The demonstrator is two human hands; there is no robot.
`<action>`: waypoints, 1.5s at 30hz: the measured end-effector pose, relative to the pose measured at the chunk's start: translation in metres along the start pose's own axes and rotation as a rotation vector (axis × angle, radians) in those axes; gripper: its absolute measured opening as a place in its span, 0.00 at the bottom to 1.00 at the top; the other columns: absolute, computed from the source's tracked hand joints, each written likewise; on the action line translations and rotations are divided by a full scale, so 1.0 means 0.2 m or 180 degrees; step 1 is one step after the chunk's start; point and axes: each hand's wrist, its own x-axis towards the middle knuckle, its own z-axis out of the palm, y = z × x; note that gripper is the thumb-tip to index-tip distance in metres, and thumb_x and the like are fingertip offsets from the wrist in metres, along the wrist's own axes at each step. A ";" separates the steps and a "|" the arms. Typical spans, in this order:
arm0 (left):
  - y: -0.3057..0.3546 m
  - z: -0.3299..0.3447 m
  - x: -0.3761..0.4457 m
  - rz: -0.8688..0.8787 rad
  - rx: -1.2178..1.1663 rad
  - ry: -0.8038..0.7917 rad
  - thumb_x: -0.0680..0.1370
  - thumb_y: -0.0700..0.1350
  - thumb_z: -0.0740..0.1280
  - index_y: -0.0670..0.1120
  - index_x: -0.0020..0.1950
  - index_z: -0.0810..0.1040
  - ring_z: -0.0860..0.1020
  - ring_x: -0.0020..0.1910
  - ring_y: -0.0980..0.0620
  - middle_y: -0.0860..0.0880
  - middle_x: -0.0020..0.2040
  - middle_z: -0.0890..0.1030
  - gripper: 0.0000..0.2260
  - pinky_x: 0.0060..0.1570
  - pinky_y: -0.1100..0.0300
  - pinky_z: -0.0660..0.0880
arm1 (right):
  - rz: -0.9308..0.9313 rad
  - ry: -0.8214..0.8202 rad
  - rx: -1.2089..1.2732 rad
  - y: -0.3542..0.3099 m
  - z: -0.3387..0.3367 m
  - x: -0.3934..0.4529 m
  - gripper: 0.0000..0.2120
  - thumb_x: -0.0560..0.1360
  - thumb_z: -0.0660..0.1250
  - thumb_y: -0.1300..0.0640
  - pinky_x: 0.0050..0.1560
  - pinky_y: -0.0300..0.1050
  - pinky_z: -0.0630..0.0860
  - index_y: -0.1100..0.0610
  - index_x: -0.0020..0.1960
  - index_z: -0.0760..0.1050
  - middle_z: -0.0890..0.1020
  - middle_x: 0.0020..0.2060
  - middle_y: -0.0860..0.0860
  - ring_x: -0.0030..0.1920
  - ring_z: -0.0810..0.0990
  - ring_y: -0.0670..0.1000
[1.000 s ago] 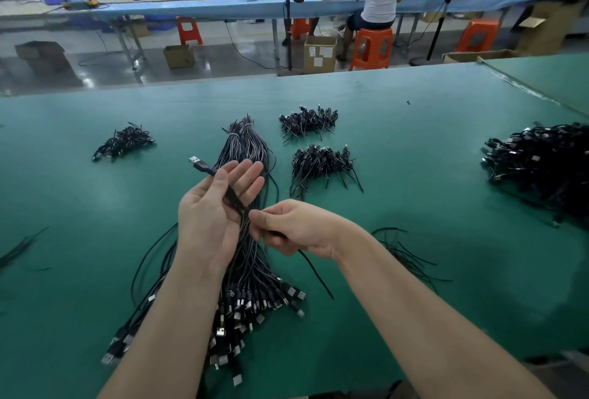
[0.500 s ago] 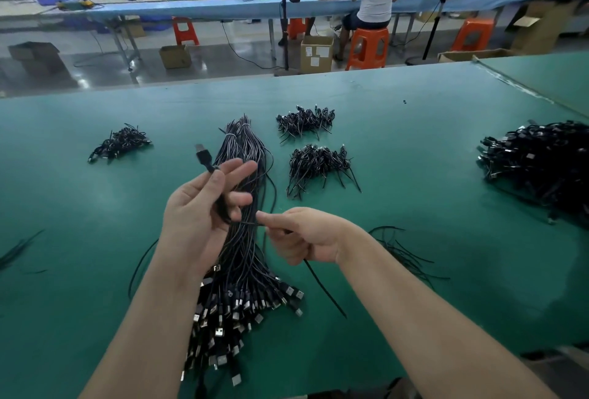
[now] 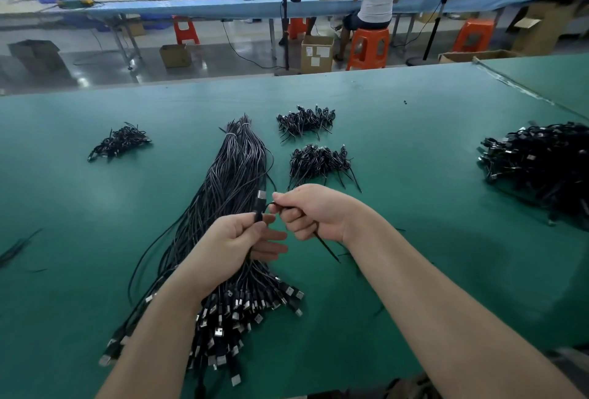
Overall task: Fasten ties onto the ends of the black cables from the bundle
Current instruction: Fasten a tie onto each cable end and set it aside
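Center frame: left hand (image 3: 237, 236) fingers pinch cable end (image 3: 259, 206) upright, w/ right hand (image 3: 310, 212) pinching tie (image 3: 325, 244) touching its right side.

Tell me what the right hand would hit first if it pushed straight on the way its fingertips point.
The right hand points left, so it would probably first meet the cable end that the left hand holds upright, though depth is hard to judge.

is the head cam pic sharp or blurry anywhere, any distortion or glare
Head view: the hands, the left hand and the right hand, and the cable bundle are fairly sharp; the table's far edge bows from wide-angle distortion; the background benches look soft; glare patches on the floor.
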 end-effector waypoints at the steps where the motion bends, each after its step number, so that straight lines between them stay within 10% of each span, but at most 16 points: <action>1: -0.01 0.01 0.01 0.0004 0.0084 0.0025 0.86 0.36 0.56 0.43 0.61 0.79 0.86 0.51 0.43 0.45 0.51 0.87 0.13 0.49 0.54 0.83 | -0.0058 -0.0008 -0.0080 -0.01 0.01 -0.01 0.14 0.86 0.57 0.52 0.26 0.36 0.52 0.57 0.46 0.74 0.64 0.24 0.44 0.23 0.57 0.43; 19: 0.07 0.11 0.09 0.0568 -0.2425 0.1291 0.85 0.36 0.57 0.32 0.60 0.75 0.84 0.56 0.39 0.36 0.55 0.84 0.11 0.50 0.54 0.82 | -0.0251 -0.0176 -0.0344 0.16 0.10 -0.02 0.19 0.84 0.60 0.47 0.27 0.39 0.55 0.58 0.43 0.79 0.70 0.25 0.48 0.23 0.61 0.45; 24: 0.08 0.10 0.10 0.0628 -0.2448 0.1265 0.85 0.36 0.56 0.32 0.60 0.75 0.84 0.54 0.40 0.36 0.54 0.84 0.11 0.47 0.56 0.82 | -0.0162 -0.0050 -0.0148 0.20 0.12 0.00 0.16 0.82 0.62 0.44 0.25 0.37 0.58 0.56 0.57 0.78 0.75 0.26 0.47 0.22 0.64 0.43; 32: 0.05 0.12 0.08 0.0646 -0.2136 0.1111 0.85 0.42 0.57 0.40 0.60 0.79 0.84 0.44 0.50 0.43 0.54 0.86 0.12 0.41 0.57 0.82 | -0.0294 -0.0038 0.0643 0.26 0.15 0.04 0.10 0.81 0.67 0.52 0.25 0.35 0.64 0.53 0.43 0.82 0.82 0.39 0.50 0.30 0.68 0.45; 45: 0.04 0.13 0.05 0.0580 -0.1899 0.0776 0.83 0.41 0.58 0.39 0.56 0.79 0.82 0.58 0.39 0.37 0.53 0.84 0.11 0.58 0.51 0.80 | -0.0368 0.0240 0.0982 0.31 0.10 0.05 0.03 0.75 0.73 0.60 0.29 0.36 0.70 0.59 0.48 0.83 0.85 0.40 0.52 0.30 0.74 0.45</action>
